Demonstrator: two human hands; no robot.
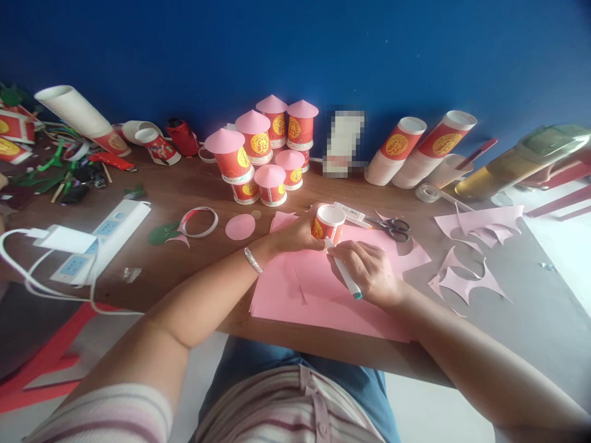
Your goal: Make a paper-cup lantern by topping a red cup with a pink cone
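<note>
While a small red paper cup (pixel 328 224) is being pinched mouth-up by the left hand (pixel 299 234), with the fingers curled around its side, a white marker (pixel 343 271) is being gripped between the closed fingers of the right hand (pixel 369 271), its tip being pressed at the cup's base. Both are being held over pink paper (pixel 318 295), whose near edge is lying just below the knuckles. Scissors (pixel 392 227) are lying just beyond the right fingers; bare wood is being left open beyond the left fingers, toward a pink circle (pixel 240 226).
</note>
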